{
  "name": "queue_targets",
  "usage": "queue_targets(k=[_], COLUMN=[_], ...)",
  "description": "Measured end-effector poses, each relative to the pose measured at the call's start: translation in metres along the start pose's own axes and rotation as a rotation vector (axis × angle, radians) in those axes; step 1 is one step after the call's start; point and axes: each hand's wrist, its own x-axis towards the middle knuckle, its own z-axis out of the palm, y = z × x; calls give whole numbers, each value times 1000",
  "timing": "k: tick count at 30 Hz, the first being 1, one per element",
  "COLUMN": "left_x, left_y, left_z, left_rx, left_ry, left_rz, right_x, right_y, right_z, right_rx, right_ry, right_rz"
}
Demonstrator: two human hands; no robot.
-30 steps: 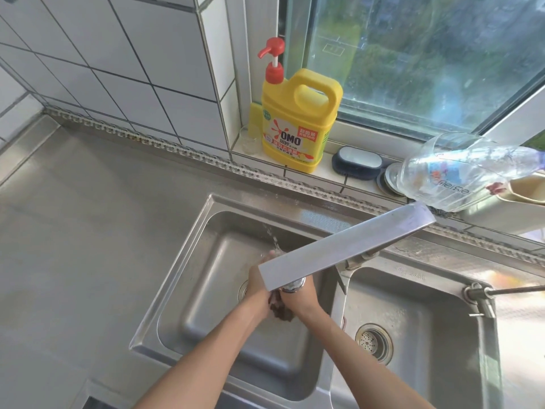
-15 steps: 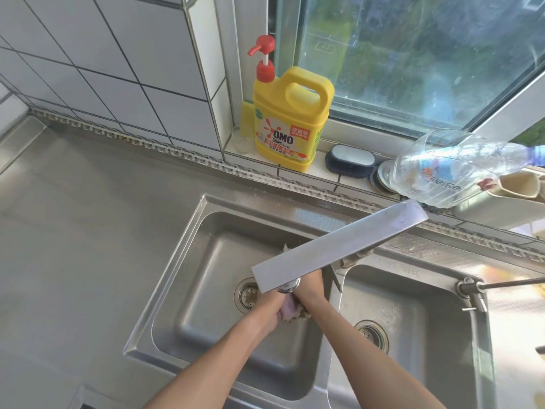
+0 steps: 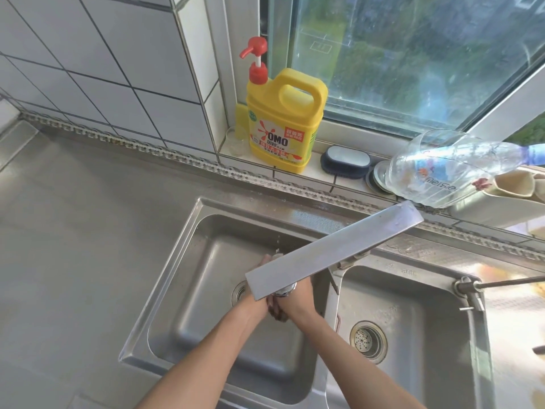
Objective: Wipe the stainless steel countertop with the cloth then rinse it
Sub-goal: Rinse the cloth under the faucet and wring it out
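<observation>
Two hands meet under the flat brushed-steel faucet spout (image 3: 330, 253), over the left basin of the double stainless steel sink (image 3: 188, 261). Left hand (image 3: 259, 293) and right hand (image 3: 298, 299) are pressed together around the dark wet cloth (image 3: 277, 312), which shows only as a bunched lump between the palms, at 6 o'clock from the spout tip. Fingers are mostly hidden by the spout, so the exact grip on the cloth is partly a guess; it looks squeezed from both sides. Likely step: rinsing or wringing.

Risks: water could splash off the knuckles onto the wiped grey stainless steel countertop (image 3: 73, 231) at 9 o'clock and spot it again. The slick cloth could slip and settle over the left drain (image 3: 239, 293). Knuckles sit close under the hard spout edge, so a quick lift may knock it.

Materials: countertop is matte and smooth; basins are satin steel with rounded corners; the right drain strainer (image 3: 367, 339) is perforated. At 12 o'clock on the tiled sill stand a glossy yellow plastic detergent jug with red pump (image 3: 283, 122), a navy oval brush (image 3: 345, 160) and a clear crinkled plastic bottle (image 3: 442, 169) lying tilted.
</observation>
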Motion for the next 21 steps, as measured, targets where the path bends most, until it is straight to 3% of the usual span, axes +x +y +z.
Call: queue_targets(k=[5, 8, 13, 15, 18, 21], left_x=[6, 5, 15, 14, 13, 18], left_y=[-8, -12, -5, -16, -30, -29], left_z=[-18, -13, -13, -6, -8, -27], left_rx=[-95, -205, -325, -273, -60, 343], left_ry=[-138, -46, 42, -11, -23, 36], left_rz=[-157, -169, -141, -108, 35, 124], right_x=[10, 14, -4, 11, 28, 27], right_y=[2, -4, 10, 18, 25, 28], right_z=[-5, -13, 16, 9, -9, -12], right_rx=[44, 177, 54, -9, 179, 304], right_ry=[-21, 122, -39, -17, 100, -28], right_rz=[-7, 7, 15, 2, 50, 73])
